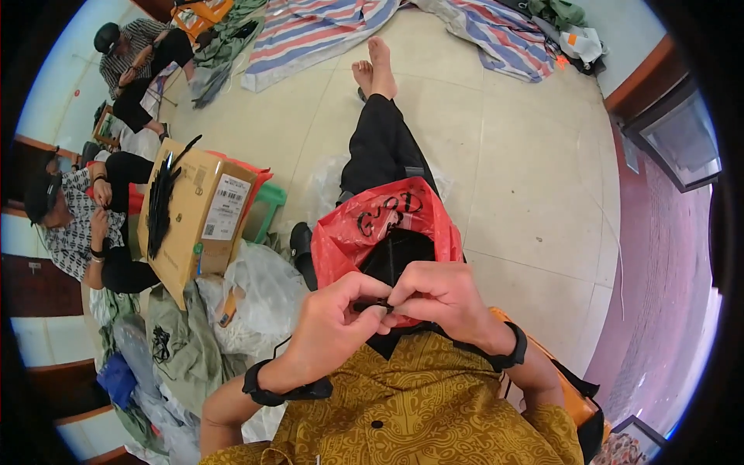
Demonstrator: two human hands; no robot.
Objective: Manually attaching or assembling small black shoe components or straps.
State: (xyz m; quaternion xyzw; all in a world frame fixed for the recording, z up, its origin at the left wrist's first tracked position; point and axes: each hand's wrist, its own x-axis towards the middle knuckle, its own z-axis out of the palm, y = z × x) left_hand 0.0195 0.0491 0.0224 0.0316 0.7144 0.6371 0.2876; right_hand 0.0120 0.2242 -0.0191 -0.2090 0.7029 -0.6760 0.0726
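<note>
My left hand (332, 319) and my right hand (440, 297) meet over my lap. Both are closed, with thumbs and fingers pinching a small, thin black piece (372, 305) between them. Its exact kind is too small to make out. A thin dark strand rises from the fingertips over the bag. Just beyond my hands, a red plastic bag (339, 246) with dark lettering lies open on my lap. Dark material (403, 249) shows inside it. Black bands circle both my wrists.
On the left stands a cardboard box (203, 180) with a bundle of black strips (161, 203) on top. A green stool (269, 203) and clear plastic bags (267, 283) are beside it. Two people sit at the left. Striped sheeting (310, 39) lies ahead.
</note>
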